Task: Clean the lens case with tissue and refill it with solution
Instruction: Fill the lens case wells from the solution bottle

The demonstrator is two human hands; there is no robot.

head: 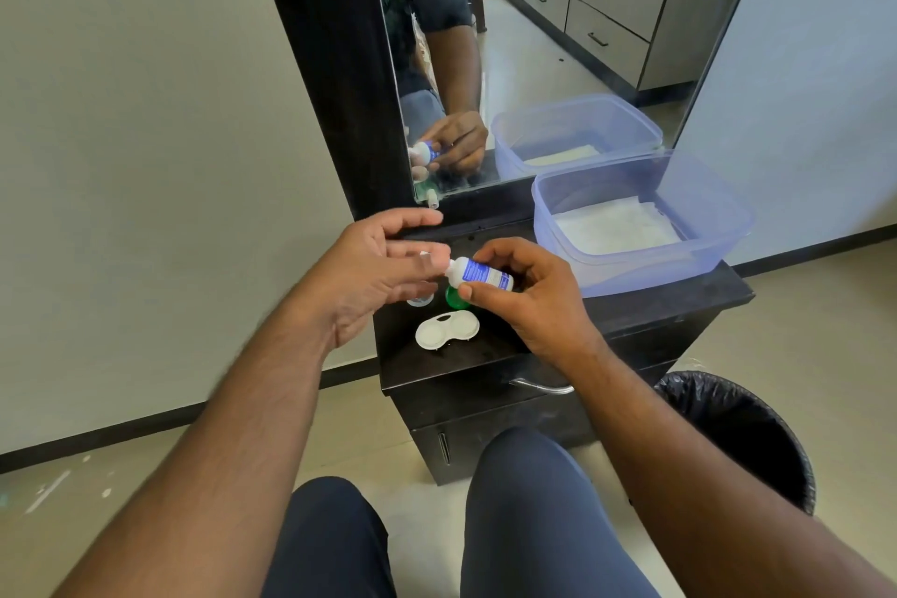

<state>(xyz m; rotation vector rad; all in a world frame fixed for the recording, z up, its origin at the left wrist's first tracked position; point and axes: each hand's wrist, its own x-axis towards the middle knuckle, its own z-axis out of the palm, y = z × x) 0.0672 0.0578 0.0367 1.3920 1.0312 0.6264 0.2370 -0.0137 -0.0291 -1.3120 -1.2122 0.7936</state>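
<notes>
A pale wall and tiled floor frame a small dark counter (631,306) that stands under a tall mirror (558,39) in a black frame.

At the left, the left hand (373,277) reaches in over the counter's near-left edge with its fingers extended and loosely spread; its grip is apart, and the fingertips meet the white nozzle end of the solution bottle (478,274). Whether they pinch a cap there I cannot tell. Just under this hand a small clear lid (420,301) lies on the counter, partly hidden.

In the middle, the bottle lies nearly level in the air, nozzle toward the left. Below it sits a green lid (456,299), and nearer the front edge the white lens case (446,330) lies open on the counter, both wells facing up, touching neither hand.

The right hand (529,296) has its grip clamped round the bottle's body, thumb beneath and fingers curled over the top.

Further right, a translucent blue tub (718,228) stands at the back of the counter with white tissue (616,226) lying flat inside. On the floor at the far right is a bin with a black liner (747,422).
</notes>
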